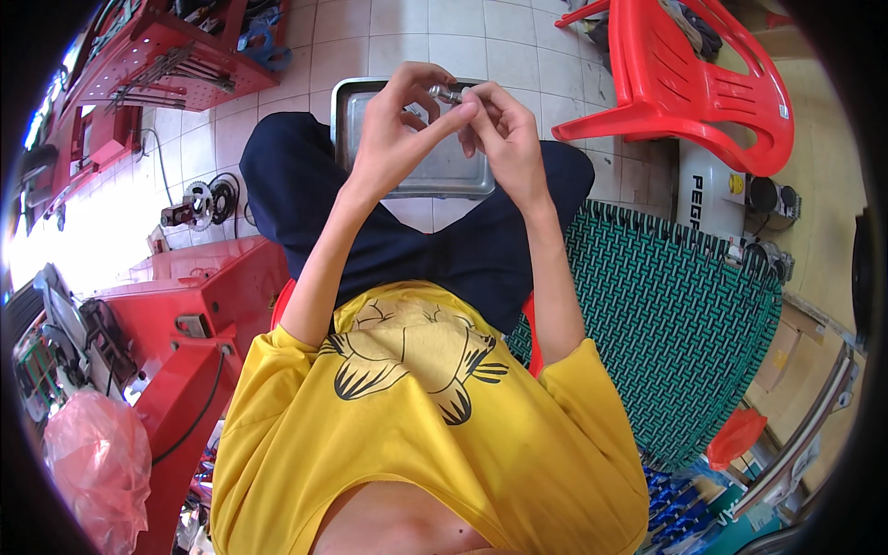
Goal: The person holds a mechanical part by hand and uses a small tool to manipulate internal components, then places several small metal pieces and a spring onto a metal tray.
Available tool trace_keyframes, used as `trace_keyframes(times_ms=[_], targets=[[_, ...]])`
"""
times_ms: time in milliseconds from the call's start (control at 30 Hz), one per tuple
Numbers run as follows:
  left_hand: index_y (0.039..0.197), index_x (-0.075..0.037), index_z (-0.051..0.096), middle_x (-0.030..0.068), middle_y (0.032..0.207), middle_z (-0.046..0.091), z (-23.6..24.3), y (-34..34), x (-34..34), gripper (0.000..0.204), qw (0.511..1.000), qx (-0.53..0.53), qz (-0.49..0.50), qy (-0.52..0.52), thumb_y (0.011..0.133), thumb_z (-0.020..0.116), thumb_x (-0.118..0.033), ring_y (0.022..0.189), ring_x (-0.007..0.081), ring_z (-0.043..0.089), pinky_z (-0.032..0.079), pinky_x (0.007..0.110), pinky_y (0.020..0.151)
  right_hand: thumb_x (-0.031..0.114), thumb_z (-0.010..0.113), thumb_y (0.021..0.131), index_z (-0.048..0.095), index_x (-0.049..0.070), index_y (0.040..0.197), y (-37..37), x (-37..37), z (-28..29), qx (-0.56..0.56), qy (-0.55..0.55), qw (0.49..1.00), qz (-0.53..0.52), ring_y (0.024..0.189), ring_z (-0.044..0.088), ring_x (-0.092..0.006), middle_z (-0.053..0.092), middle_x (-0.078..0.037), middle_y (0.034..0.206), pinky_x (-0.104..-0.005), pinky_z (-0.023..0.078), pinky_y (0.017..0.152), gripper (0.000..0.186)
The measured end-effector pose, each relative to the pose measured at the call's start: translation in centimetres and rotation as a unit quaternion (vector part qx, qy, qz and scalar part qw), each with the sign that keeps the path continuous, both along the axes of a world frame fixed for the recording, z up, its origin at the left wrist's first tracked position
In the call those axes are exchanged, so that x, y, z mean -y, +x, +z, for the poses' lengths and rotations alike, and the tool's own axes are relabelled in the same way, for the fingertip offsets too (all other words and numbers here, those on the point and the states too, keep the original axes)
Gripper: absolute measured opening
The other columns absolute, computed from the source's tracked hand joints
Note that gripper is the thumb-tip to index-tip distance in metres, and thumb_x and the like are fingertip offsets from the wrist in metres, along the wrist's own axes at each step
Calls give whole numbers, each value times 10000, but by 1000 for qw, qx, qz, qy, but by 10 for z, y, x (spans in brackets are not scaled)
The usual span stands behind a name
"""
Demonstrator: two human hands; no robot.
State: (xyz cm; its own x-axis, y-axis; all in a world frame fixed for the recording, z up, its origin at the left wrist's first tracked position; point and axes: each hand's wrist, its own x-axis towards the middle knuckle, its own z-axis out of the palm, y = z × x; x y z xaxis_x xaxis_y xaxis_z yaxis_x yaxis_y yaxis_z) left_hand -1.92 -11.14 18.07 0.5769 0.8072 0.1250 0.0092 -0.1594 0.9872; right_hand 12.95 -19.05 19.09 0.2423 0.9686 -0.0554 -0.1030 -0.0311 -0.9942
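Note:
A small, shiny, cylindrical metal part is held up between my two hands, over a shallow metal tray. The fingers of my left hand close around it from the left. From the other side, my right hand pinches its right end between thumb and fingers. Its exact kind is too small to make out, and fingertips cover parts of it. The tray lies on the tiled floor between my knees, its far side partly behind my hands.
A red plastic chair stands at the far right, near a white tank. Beside my right leg is a green woven seat. To my left are a red tool cart, bicycle chainrings and a red metal cabinet.

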Motion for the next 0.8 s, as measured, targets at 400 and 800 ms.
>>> trace_keyframes(times_ms=[400, 800], targets=[[1129, -18, 645, 49, 996, 672, -22, -6, 1, 315, 996, 9, 79, -29, 892, 805, -149, 781, 86, 623, 511, 218, 588, 236, 551, 1089, 615, 19, 972, 2, 3, 1, -48, -26, 998, -20, 648, 517, -57, 560, 11, 739, -234, 436, 595, 255], [1201, -59, 682, 57, 1014, 711, -7, -5, -3, 321, 995, -5, 44, 86, 901, 778, -119, 727, 87, 615, 498, 222, 587, 254, 589, 1064, 641, 20, 957, 1, 5, -4, 83, -15, 996, -12, 617, 549, -67, 585, 1, 684, -241, 436, 568, 263]])
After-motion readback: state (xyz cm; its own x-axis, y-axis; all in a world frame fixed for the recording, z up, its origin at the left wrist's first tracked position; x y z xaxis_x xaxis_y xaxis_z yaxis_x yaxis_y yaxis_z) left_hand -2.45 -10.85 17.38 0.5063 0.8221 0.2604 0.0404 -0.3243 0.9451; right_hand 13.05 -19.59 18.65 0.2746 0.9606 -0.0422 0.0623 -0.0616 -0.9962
